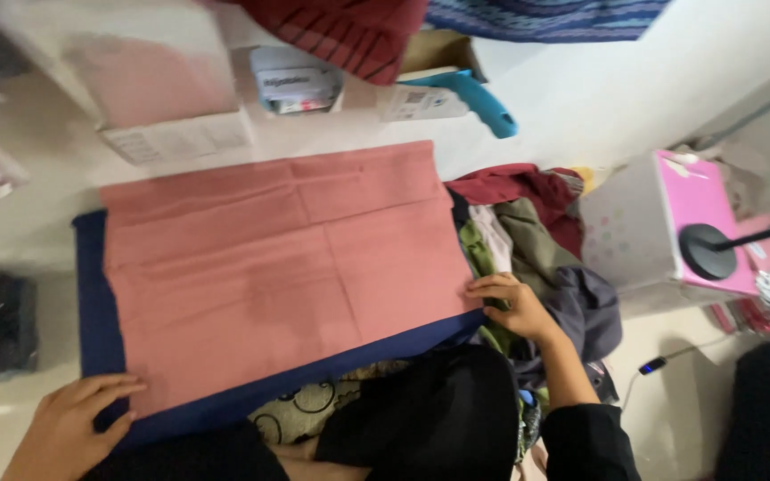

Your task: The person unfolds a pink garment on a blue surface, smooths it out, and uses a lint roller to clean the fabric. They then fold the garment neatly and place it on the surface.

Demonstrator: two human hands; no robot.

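**Pink cloth spread flat, both hands at its near corners**

The pink cloth (287,267) lies open across the frame's middle on a dark blue pad (91,303), creased but unfolded. The left hand (69,428), lower left, rests flat with fingers spread at one corner, gripping nothing. The right hand (514,307), right of centre, has curled fingers on the other corner. Judging by this, spreading looks done and smoothing remains

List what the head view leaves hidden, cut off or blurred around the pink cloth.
- Navy cloth: mostly covered by the pink cloth.
- Clothes pile: lower layers buried.
- Left hand: wrist cut by bottom edge.
- Right hand: fingertips on the pink cloth's edge, palm unseen.
- Box: blurred.
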